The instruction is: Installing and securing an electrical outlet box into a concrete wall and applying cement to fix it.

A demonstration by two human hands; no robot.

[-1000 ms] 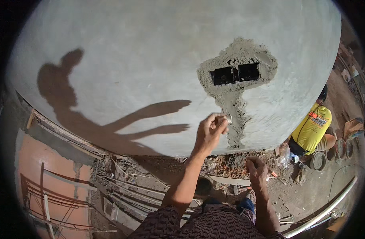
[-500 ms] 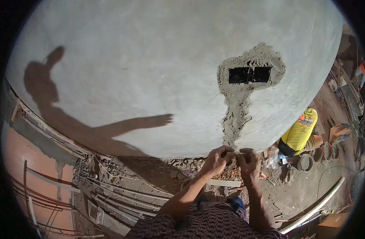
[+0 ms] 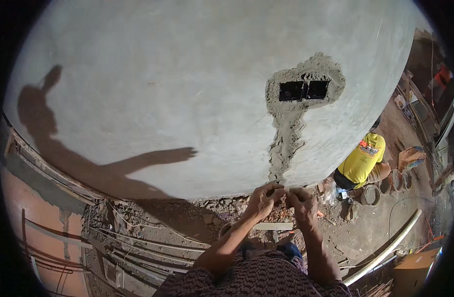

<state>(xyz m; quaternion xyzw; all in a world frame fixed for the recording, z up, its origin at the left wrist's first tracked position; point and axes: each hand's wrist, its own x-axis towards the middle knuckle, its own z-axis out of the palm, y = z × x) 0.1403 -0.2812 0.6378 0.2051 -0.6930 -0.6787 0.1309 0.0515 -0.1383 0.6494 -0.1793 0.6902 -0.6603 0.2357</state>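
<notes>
My left hand [image 3: 261, 201] and my right hand [image 3: 303, 205] are close together in front of the wall's lower edge, fingers bent and fingertips nearly meeting. Both look closed in a pinch; whatever lies between the fingers is too small to make out. Above them on the smooth grey wall [image 3: 167, 89], a strip of rough wet mortar [image 3: 285, 141] runs up to a double black electrical box [image 3: 303, 90]. Rough mortar surrounds the box on all sides. My shadow falls on the wall at left.
A person in a yellow shirt [image 3: 364, 158] crouches at the right, beside several buckets [image 3: 370, 195]. A long pale pipe [image 3: 390, 247] lies at lower right, near a cardboard box [image 3: 416, 267]. Rubble and thin pipes [image 3: 147, 242] cover the ground at lower left.
The view has shifted slightly, so the wall and electrical box sit a little further left. My hands stay together in much the same pose. More of the crouching person shows.
</notes>
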